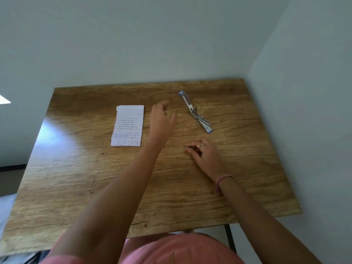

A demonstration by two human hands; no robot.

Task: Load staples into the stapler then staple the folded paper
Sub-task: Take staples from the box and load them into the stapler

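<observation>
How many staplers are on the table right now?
1. The stapler lies swung open on the far right of the table, beyond the right hand. Nothing seems hidden.

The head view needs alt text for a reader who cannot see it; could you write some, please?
Two bare hands reach over a wooden table: the left hand raised between a folded paper and an opened stapler, the right hand resting fingertips on the wood.

Plain room corner: wooden desk [114, 187] against bare pale walls [133, 44].
</observation>
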